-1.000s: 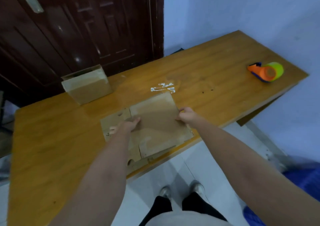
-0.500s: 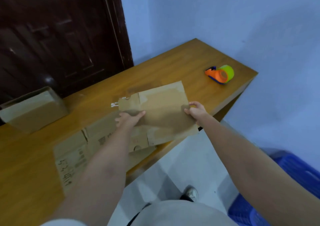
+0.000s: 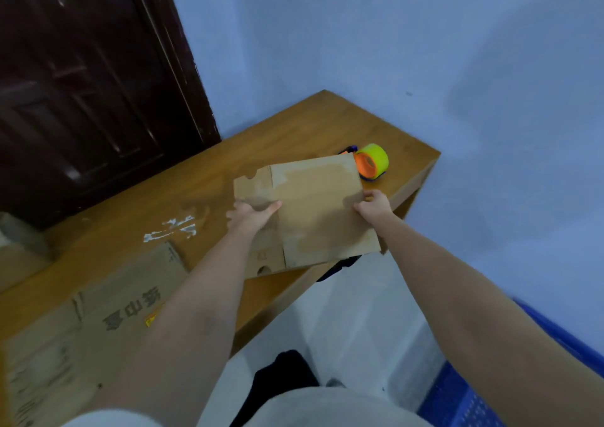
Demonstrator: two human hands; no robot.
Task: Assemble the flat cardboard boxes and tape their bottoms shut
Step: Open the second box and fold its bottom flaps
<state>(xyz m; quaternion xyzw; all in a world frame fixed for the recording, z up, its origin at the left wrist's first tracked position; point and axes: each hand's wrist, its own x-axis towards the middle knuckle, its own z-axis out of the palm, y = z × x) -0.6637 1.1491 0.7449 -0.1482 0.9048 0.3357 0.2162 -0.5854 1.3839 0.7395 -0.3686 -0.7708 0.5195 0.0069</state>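
Observation:
A flat brown cardboard box is lifted off the wooden table, held between both hands. My left hand grips its left side, thumb on top. My right hand pinches its right edge. Just beyond the box's far right corner, an orange and yellow tape dispenser lies on the table. More flat cardboard with printed characters lies on the table at the lower left, under my left forearm.
An assembled box is partly in view at the left edge. A dark wooden door stands behind the table, a pale blue wall to the right. A blue crate sits on the floor at the lower right. White residue marks the tabletop.
Both hands have lifted the top flat box off the stack and carried it right, toward the tape dispenser. The camera has swung right, and the printed cardboard underneath is now exposed.

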